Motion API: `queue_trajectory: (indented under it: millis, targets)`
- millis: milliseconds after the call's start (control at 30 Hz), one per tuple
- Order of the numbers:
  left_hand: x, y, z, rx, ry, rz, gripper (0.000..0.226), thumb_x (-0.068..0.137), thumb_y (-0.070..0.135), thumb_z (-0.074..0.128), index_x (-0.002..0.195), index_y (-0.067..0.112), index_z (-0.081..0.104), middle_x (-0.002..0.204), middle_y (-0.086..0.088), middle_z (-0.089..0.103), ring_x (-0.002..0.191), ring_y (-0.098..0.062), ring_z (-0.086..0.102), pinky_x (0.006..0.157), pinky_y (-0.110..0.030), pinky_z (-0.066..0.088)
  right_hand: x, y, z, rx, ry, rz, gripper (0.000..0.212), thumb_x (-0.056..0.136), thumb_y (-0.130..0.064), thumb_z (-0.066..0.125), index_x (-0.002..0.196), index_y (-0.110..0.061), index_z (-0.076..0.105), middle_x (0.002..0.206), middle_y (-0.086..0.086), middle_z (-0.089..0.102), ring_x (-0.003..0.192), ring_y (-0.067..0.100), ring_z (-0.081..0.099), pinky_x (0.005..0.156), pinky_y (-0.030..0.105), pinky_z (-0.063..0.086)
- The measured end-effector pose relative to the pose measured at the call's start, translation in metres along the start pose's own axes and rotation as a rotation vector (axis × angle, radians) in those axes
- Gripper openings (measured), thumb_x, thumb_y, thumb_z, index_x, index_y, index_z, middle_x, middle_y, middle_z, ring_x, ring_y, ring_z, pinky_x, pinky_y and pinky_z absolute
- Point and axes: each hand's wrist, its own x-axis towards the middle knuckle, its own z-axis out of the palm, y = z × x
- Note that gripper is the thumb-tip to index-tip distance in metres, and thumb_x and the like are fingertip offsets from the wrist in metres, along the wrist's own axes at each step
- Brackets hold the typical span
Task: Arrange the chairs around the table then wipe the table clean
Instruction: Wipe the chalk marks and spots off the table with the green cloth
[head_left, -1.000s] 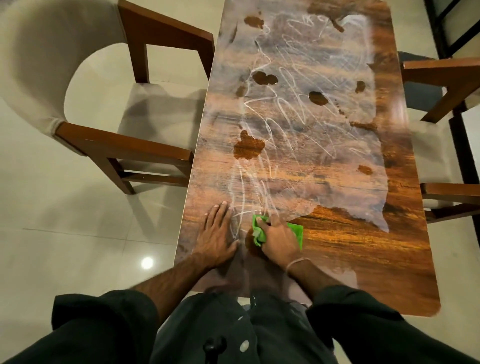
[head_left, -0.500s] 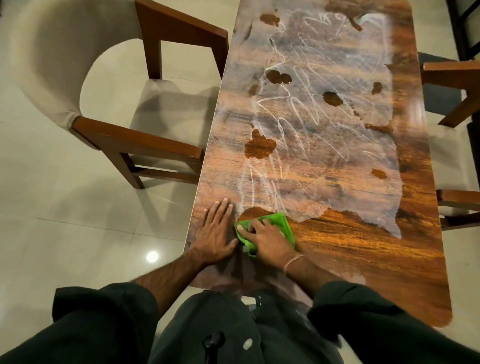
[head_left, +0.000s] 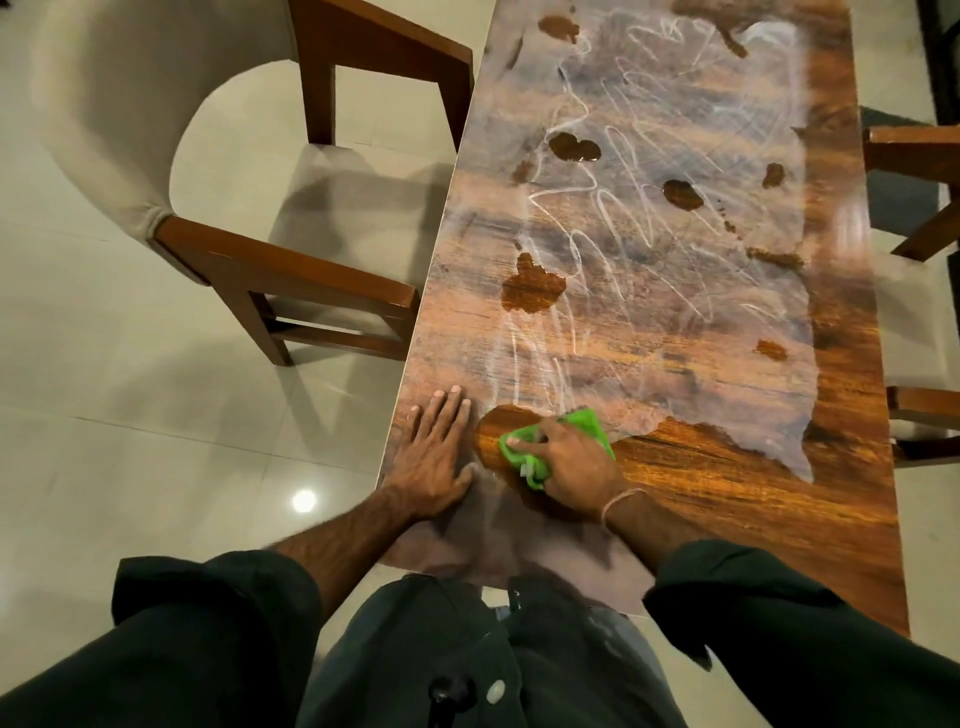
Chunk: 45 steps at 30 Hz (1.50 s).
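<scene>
A long wooden table stretches away from me, covered with a whitish film, scribbled streaks and several dark wet patches. Near its close end my right hand grips a green cloth and presses it on the tabletop. My left hand lies flat on the table by the left edge, fingers straight, just left of the cloth. A wooden chair with a cream back and seat stands at the table's left side. Another wooden chair shows partly at the right side.
Pale glossy floor tiles surround the table, with a lamp's reflection on them. A strip of bare, shiny wood runs along the table's near right part. Dark frame pieces stand at the top right corner.
My right hand has slid the green cloth to the left, toward my left hand, leaving a cleaner patch of wood. My left hand has stayed flat in place.
</scene>
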Motion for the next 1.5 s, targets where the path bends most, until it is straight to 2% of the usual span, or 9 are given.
queue_trajectory:
  millis: [133, 300, 500, 667, 867, 1033, 1233, 1400, 1500]
  targets:
    - [-0.003, -0.003, 0.004, 0.017, 0.059, -0.016, 0.072, 0.101, 0.052, 0.02, 0.162, 0.016, 0.006, 0.169, -0.005, -0.005, 0.156, -0.024, -0.007, 0.124, -0.046, -0.003, 0.03, -0.041, 0.003, 0.009, 0.116, 0.256, 0.066, 0.091, -0.016, 0.054, 0.152, -0.023, 0.03, 0.142, 0.014, 0.038, 0.118, 0.038, 0.046, 0.09, 0.048, 0.049]
    - [-0.003, -0.007, 0.002, 0.027, 0.079, -0.014, 0.068, 0.102, 0.045, 0.02, 0.162, 0.014, 0.01, 0.169, -0.006, -0.002, 0.156, -0.024, -0.003, 0.124, -0.047, -0.001, 0.007, -0.021, 0.008, -0.019, -0.062, -0.196, 0.055, 0.096, -0.037, 0.054, 0.148, -0.038, 0.038, 0.12, 0.006, 0.047, 0.106, 0.026, 0.045, 0.082, 0.041, 0.039]
    - [-0.003, -0.006, 0.005, 0.011, 0.082, -0.031, 0.068, 0.102, 0.047, 0.019, 0.162, 0.015, 0.011, 0.17, -0.005, -0.001, 0.156, -0.025, -0.002, 0.124, -0.048, 0.0, 0.009, -0.034, 0.012, 0.027, 0.083, 0.17, 0.064, 0.089, -0.025, 0.059, 0.149, -0.031, 0.038, 0.122, 0.01, 0.046, 0.107, 0.032, 0.05, 0.084, 0.042, 0.047]
    - [-0.002, -0.006, 0.003, 0.02, 0.091, -0.03, 0.069, 0.101, 0.045, 0.022, 0.161, 0.014, 0.014, 0.169, -0.006, 0.003, 0.156, -0.026, 0.003, 0.124, -0.047, 0.001, -0.021, -0.017, 0.016, -0.037, -0.187, -0.265, 0.059, 0.091, -0.038, 0.059, 0.147, -0.042, 0.038, 0.126, 0.005, 0.046, 0.114, 0.025, 0.042, 0.089, 0.042, 0.04]
    - [-0.001, -0.002, 0.002, 0.003, 0.064, -0.059, 0.07, 0.099, 0.048, 0.015, 0.162, 0.017, 0.005, 0.169, -0.003, -0.007, 0.156, -0.022, -0.008, 0.124, -0.049, -0.001, -0.005, -0.022, 0.01, 0.068, 0.039, 0.272, 0.07, 0.087, -0.019, 0.058, 0.151, -0.032, 0.033, 0.128, 0.007, 0.044, 0.109, 0.029, 0.053, 0.083, 0.04, 0.052]
    - [-0.002, -0.002, 0.001, 0.001, 0.057, -0.064, 0.071, 0.099, 0.048, 0.015, 0.162, 0.018, 0.004, 0.169, -0.003, -0.009, 0.155, -0.022, -0.01, 0.124, -0.048, -0.003, -0.023, -0.012, 0.015, 0.073, -0.105, -0.109, 0.059, 0.095, -0.032, 0.056, 0.148, -0.041, 0.034, 0.129, 0.002, 0.046, 0.113, 0.022, 0.048, 0.087, 0.038, 0.05]
    - [-0.001, -0.001, 0.003, 0.0, 0.058, -0.066, 0.07, 0.1, 0.048, 0.015, 0.162, 0.018, 0.004, 0.169, -0.003, -0.007, 0.155, -0.022, -0.01, 0.124, -0.05, -0.002, -0.006, -0.014, -0.003, 0.113, 0.018, 0.366, 0.069, 0.088, -0.016, 0.055, 0.151, -0.031, 0.033, 0.139, 0.008, 0.041, 0.11, 0.03, 0.057, 0.087, 0.039, 0.052]
    - [0.0, -0.003, 0.005, 0.005, 0.088, -0.061, 0.069, 0.1, 0.047, 0.023, 0.162, 0.018, 0.014, 0.169, -0.005, 0.004, 0.156, -0.025, 0.001, 0.124, -0.046, -0.001, -0.02, -0.016, 0.004, 0.097, -0.085, 0.008, 0.065, 0.092, -0.023, 0.055, 0.151, -0.038, 0.032, 0.133, 0.002, 0.044, 0.113, 0.024, 0.051, 0.085, 0.038, 0.049]
    - [0.001, -0.002, 0.003, 0.002, 0.094, -0.061, 0.069, 0.099, 0.048, 0.025, 0.161, 0.018, 0.017, 0.169, -0.006, 0.008, 0.155, -0.026, 0.006, 0.123, -0.046, 0.0, -0.017, 0.014, -0.004, 0.115, -0.047, 0.24, 0.064, 0.089, -0.021, 0.055, 0.146, -0.043, 0.04, 0.143, 0.002, 0.044, 0.112, 0.028, 0.058, 0.09, 0.039, 0.05]
